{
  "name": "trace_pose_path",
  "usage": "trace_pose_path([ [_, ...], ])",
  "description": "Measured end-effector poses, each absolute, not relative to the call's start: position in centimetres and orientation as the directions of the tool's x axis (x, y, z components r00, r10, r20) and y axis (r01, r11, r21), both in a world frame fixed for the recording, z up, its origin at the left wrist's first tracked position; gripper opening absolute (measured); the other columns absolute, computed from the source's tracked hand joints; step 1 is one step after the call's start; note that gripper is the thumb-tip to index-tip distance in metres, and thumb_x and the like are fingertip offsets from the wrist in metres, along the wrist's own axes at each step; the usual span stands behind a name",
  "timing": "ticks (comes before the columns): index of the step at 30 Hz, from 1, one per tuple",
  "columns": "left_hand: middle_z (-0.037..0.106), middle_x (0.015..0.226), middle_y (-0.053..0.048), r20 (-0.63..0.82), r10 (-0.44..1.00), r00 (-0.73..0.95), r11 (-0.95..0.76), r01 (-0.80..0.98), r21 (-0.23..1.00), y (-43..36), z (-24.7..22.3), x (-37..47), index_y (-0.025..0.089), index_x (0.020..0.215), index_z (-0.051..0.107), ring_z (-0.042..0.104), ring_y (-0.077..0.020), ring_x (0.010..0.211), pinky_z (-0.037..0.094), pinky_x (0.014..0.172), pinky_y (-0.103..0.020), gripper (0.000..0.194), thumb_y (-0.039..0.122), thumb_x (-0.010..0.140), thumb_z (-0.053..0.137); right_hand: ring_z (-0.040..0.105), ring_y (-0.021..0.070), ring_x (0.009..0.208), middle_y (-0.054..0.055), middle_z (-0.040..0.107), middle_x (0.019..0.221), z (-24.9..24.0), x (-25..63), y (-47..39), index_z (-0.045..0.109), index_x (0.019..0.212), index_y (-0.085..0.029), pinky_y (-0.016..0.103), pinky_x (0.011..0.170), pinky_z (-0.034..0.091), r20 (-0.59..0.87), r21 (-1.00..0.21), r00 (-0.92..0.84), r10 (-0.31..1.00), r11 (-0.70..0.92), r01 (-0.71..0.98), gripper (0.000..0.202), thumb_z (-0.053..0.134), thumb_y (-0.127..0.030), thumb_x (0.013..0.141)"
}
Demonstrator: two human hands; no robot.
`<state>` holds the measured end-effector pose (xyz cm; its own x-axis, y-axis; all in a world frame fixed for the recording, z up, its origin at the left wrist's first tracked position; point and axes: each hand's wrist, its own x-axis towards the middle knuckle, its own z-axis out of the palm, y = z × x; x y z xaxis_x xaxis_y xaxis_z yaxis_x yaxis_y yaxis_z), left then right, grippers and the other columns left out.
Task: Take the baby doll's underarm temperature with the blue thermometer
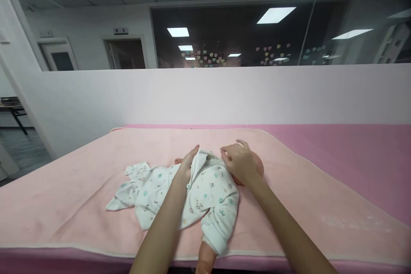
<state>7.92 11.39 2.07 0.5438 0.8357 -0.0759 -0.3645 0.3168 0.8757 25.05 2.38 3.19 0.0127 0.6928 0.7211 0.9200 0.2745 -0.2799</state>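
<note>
A baby doll lies on its back across a pink blanket (80,180), its head (258,165) to the right, partly behind my right hand. It wears a white printed garment (208,190), with one sleeve on the near arm; the doll's near hand (205,259) sticks out at the blanket's front edge. My left hand (189,162) rests at the garment's open front edge, its fingers pointing away; whether it pinches the cloth is hidden. Over the doll's neck and collar is my right hand (239,160), with fingers bent and partly spread, no cloth visible between them.
A pink mat (353,154) shows beyond the blanket at the right. Behind it stands a low white wall (224,96) with dark glass above. At the far left is a table (13,109) with things stacked on it.
</note>
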Motion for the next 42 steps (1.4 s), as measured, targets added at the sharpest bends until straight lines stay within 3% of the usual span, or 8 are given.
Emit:
trace_pose_path([
  [3, 0.055, 0.047, -0.001, -0.067, 0.866, 0.495, 0.279, -0.369, 0.887, 11.4, 1.8, 7.9, 0.015, 0.077, 0.057, 0.057, -0.0166, 0.047, 0.05, 0.053, -0.029, 0.03, 0.045, 0.078, 0.054, 0.058, 0.0218, 0.08, 0.009, 0.068, 0.07, 3.6, 20.5, 4.3, 0.062, 0.06, -0.02, 0.04, 0.093, 0.026, 0.551, -0.227, -0.068, 0.832, 0.228, 0.947, 0.02, 0.053, -0.016, 0.076],
  [8, 0.048, 0.042, 0.001, -0.037, 0.893, 0.449, 0.212, -0.347, 0.913, 11.6, 2.0, 7.9, 0.016, 0.068, 0.054, 0.051, -0.0145, 0.043, 0.046, 0.052, -0.028, 0.028, 0.043, 0.076, 0.054, 0.061, 0.0212, 0.069, 0.009, 0.065, 0.056, 4.1, 19.6, 5.3, 0.055, 0.043, -0.018, 0.035, 0.08, 0.034, 0.531, -0.305, 0.015, 0.847, 0.174, 0.936, 0.028, 0.058, -0.003, 0.066],
  [13, 0.05, 0.048, 0.003, 0.059, 0.921, 0.384, 0.073, -0.321, 0.944, 10.2, 1.5, 9.3, 0.016, 0.085, 0.06, 0.048, -0.0114, 0.047, 0.041, 0.052, -0.023, 0.025, 0.039, 0.074, 0.054, 0.063, 0.0231, 0.081, 0.007, 0.07, 0.082, 6.2, 24.7, -1.7, 0.068, 0.073, -0.021, 0.035, 0.073, 0.043, 0.669, -0.534, 0.349, 0.656, 0.098, 0.84, 0.023, 0.047, -0.026, 0.081],
  [15, 0.057, 0.057, 0.002, 0.138, 0.88, 0.455, -0.039, -0.22, 0.975, 9.2, 1.3, 10.0, 0.018, 0.09, 0.063, 0.051, -0.0113, 0.054, 0.039, 0.055, -0.022, 0.025, 0.032, 0.068, 0.061, 0.063, 0.024, 0.083, 0.005, 0.071, 0.085, 6.7, 25.7, -4.9, 0.07, 0.079, -0.022, 0.035, 0.074, 0.046, 0.668, -0.722, 0.567, 0.482, 0.236, 0.65, 0.019, 0.058, -0.036, 0.074],
  [21, 0.064, 0.076, -0.003, 0.252, 0.592, 0.765, -0.516, 0.12, 0.848, 7.5, 1.9, 10.0, 0.018, 0.081, 0.071, 0.053, -0.0148, 0.07, 0.038, 0.062, -0.024, 0.021, 0.031, 0.067, 0.063, 0.065, 0.0221, 0.078, 0.005, 0.071, 0.078, 8.4, 24.0, -7.8, 0.071, 0.075, -0.019, 0.036, 0.072, 0.052, 0.616, -0.786, 0.595, 0.517, 0.455, 0.419, 0.023, 0.067, -0.041, 0.067],
  [29, 0.067, 0.078, -0.008, 0.26, 0.695, 0.671, -0.357, 0.007, 0.934, 7.8, 1.8, 10.2, 0.015, 0.079, 0.071, 0.057, -0.0176, 0.073, 0.042, 0.064, -0.027, 0.024, 0.033, 0.064, 0.068, 0.064, 0.0229, 0.086, 0.006, 0.07, 0.088, 7.8, 23.7, -7.5, 0.07, 0.081, -0.02, 0.034, 0.077, 0.05, 0.57, -0.821, 0.517, 0.639, 0.422, 0.384, 0.027, 0.064, -0.044, 0.07],
  [36, 0.062, 0.06, -0.002, 0.189, 0.914, 0.358, -0.153, -0.126, 0.98, 9.6, 1.3, 10.3, 0.013, 0.083, 0.07, 0.045, -0.0083, 0.049, 0.033, 0.047, -0.021, 0.036, 0.042, 0.062, 0.07, 0.062, 0.0252, 0.089, 0.007, 0.069, 0.091, -4.4, 30.0, -10.7, 0.067, 0.081, -0.022, 0.032, 0.077, 0.048, 0.359, -0.886, 0.6, 0.715, 0.058, 0.46, 0.032, 0.053, -0.051, 0.073],
  [42, 0.062, 0.059, -0.002, 0.174, 0.917, 0.359, -0.133, -0.137, 0.982, 9.4, 1.6, 10.3, 0.011, 0.085, 0.07, 0.043, -0.0071, 0.048, 0.028, 0.044, -0.02, 0.042, 0.043, 0.057, 0.073, 0.061, 0.0265, 0.085, 0.009, 0.068, 0.088, -8.8, 34.5, -12.7, 0.066, 0.08, -0.021, 0.039, 0.078, 0.045, 0.511, -0.641, 0.571, 0.642, -0.158, 0.751, 0.033, 0.043, -0.045, 0.079],
])
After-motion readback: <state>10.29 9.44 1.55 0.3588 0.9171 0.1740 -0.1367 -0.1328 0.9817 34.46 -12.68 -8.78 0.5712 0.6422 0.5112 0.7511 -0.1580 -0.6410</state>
